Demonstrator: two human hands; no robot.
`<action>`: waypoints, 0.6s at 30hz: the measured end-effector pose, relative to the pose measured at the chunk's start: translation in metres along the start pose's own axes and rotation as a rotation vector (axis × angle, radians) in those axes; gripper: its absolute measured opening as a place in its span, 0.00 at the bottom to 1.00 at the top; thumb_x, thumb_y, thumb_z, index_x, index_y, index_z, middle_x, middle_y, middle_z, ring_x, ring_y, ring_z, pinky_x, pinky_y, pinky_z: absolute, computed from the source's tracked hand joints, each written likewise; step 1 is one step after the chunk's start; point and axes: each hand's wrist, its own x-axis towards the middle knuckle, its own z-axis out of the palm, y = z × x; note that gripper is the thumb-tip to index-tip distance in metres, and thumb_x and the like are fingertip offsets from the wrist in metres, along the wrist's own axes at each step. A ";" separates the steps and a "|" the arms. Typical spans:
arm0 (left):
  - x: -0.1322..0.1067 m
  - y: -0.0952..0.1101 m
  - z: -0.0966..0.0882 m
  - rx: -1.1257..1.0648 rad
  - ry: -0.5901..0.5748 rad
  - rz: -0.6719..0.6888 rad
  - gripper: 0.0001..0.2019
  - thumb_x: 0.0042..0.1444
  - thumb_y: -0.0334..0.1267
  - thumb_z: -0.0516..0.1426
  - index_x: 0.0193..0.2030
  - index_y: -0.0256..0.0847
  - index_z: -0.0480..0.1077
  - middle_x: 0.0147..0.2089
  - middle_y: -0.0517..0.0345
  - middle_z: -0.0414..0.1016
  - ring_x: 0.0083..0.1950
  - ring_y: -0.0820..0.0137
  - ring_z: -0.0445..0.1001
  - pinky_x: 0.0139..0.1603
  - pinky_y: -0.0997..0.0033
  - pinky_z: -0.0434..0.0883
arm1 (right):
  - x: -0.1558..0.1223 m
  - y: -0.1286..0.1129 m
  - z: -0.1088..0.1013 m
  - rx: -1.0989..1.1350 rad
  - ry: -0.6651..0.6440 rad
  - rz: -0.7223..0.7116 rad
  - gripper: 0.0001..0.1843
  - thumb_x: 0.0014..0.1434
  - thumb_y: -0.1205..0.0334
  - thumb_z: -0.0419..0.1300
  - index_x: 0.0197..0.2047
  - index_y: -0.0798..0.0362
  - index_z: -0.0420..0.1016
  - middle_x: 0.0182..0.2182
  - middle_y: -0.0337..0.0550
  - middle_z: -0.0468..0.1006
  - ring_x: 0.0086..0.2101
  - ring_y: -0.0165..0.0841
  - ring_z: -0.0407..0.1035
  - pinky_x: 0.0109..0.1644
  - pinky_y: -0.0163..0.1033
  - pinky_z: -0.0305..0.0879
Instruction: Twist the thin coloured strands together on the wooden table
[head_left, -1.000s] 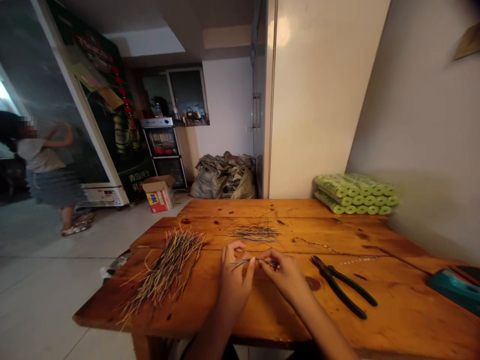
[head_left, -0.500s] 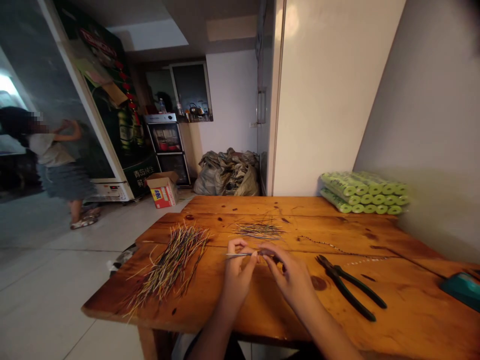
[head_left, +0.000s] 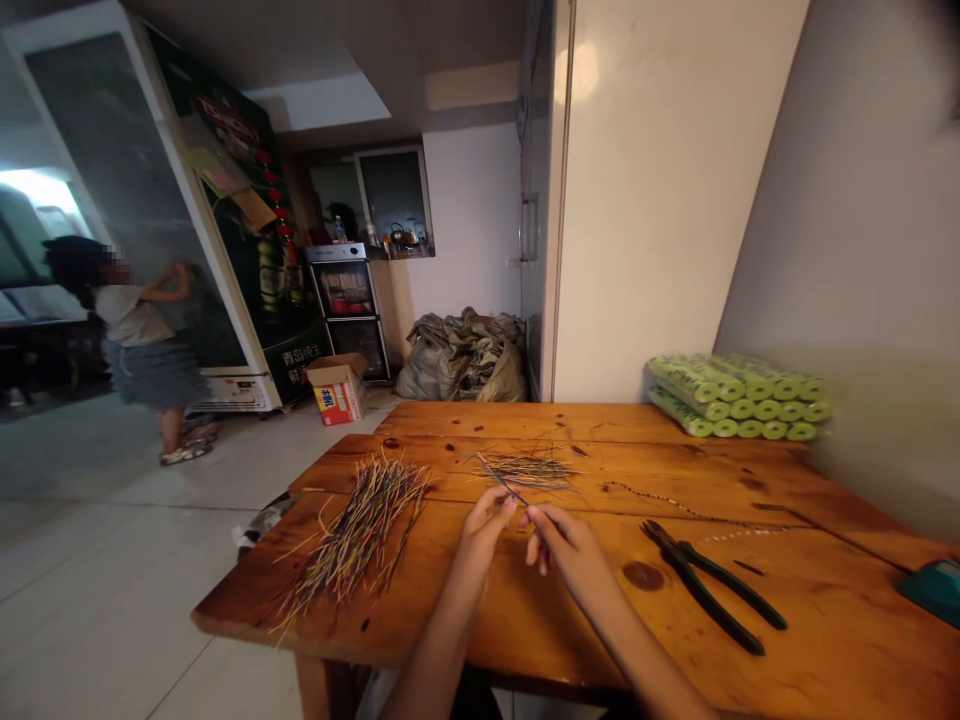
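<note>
My left hand (head_left: 486, 522) pinches a thin short wire (head_left: 501, 483) that sticks up and away toward the small pile of wires (head_left: 529, 468). My right hand (head_left: 564, 545) hovers just right of it, fingers loosely curled, its fingertips close to the wire's near end; whether it grips the wire is unclear. Both hands are over the middle of the wooden table (head_left: 795, 620). A big heap of long coloured wires (head_left: 360, 530) lies to the left.
Black-handled pliers (head_left: 709, 583) lie to the right of my hands, with a beaded strand (head_left: 675, 505) behind them. Green rolls (head_left: 739, 398) are stacked by the wall. A teal object (head_left: 934, 590) is at the right edge. A person (head_left: 142, 340) stands by a fridge at far left.
My left hand has tilted the wire from lying level to pointing up toward the small pile. My right hand has loosened and drawn slightly apart. The view has shifted a little.
</note>
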 end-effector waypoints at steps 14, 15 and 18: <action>0.003 -0.001 -0.006 -0.258 0.033 -0.061 0.10 0.46 0.39 0.61 0.34 0.38 0.74 0.34 0.55 0.73 0.32 0.75 0.68 0.36 0.77 0.64 | -0.003 -0.006 0.019 0.376 -0.209 0.173 0.22 0.50 0.41 0.51 0.27 0.53 0.65 0.07 0.31 0.64 0.09 0.23 0.54 0.15 0.30 0.44; 0.003 -0.001 -0.006 -0.256 0.034 -0.067 0.09 0.45 0.39 0.62 0.33 0.38 0.74 0.34 0.55 0.73 0.32 0.75 0.68 0.36 0.77 0.64 | -0.003 -0.006 0.020 0.383 -0.203 0.172 0.21 0.50 0.41 0.51 0.26 0.53 0.65 0.07 0.31 0.64 0.09 0.23 0.53 0.15 0.30 0.44; 0.002 0.000 -0.005 -0.251 0.021 -0.089 0.09 0.44 0.39 0.62 0.32 0.37 0.74 0.32 0.56 0.73 0.29 0.77 0.67 0.34 0.78 0.64 | -0.004 -0.007 0.021 0.395 -0.175 0.166 0.20 0.52 0.44 0.51 0.26 0.53 0.64 0.07 0.30 0.64 0.09 0.22 0.52 0.16 0.29 0.44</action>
